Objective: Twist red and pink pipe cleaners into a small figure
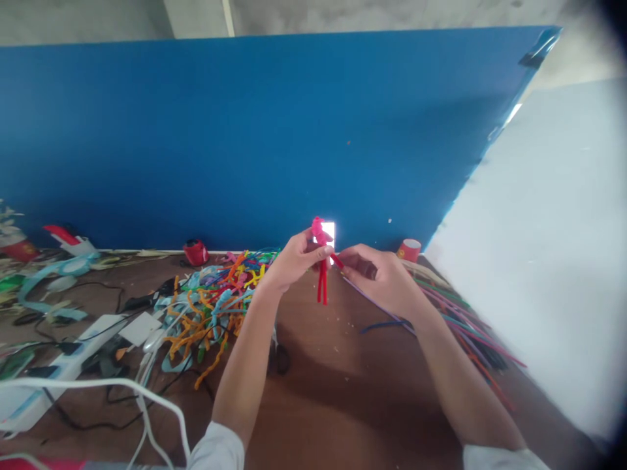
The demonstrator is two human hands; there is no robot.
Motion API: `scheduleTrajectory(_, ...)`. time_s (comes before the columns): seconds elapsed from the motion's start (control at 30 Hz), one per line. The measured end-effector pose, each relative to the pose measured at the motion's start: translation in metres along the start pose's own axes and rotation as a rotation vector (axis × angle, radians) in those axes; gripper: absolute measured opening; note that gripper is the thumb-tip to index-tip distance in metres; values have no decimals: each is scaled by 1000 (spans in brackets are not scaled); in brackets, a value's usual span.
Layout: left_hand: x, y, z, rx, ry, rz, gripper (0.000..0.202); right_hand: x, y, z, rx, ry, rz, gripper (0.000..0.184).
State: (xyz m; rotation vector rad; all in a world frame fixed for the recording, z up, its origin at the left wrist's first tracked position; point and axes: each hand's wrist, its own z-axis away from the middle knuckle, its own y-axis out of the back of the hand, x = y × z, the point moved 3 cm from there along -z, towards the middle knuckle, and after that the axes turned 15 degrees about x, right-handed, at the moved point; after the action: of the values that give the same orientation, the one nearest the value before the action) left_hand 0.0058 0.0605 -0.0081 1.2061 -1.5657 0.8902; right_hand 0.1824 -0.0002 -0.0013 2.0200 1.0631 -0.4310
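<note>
Pink pipe-cleaner figure (318,231), just one, is hanging above the bench (318,365), far middle; left hand (296,258) is pinching it, grip closed; two red strands (324,285) are dangling; right hand (381,274) is likewise pinching one red stem (336,260)

Near and left of centre, a greyish-white left sleeve (219,447) is showing, its edge curving around the left forearm (249,359). At the near right, a similarly pale right sleeve (499,457) is ending in a straighter edge across the right forearm (455,372). Both forearms are narrowing toward a bare left hand (295,260) and a bare right hand (379,277).
</note>
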Motion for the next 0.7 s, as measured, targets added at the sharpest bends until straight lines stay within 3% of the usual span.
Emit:
scheduleTrajectory(0.23, 5, 0, 2, 96, 37, -55, 33, 6, 2, -3, 111, 93, 45, 20)
scheduleTrajectory(0.4, -1, 1, -2, 216, -27, -69, 27, 3, -5, -5, 122, 126, 53, 18)
scheduleTrajectory(0.57, -6, 5, -7, 214, -32, -34, 30, 13, -14, -7, 122, 42, -40, 21)
scheduleTrajectory(0.7, -3, 10, -6, 156, 11, -31, 34, 19, -14, -7, 48, -151, -290, 23)
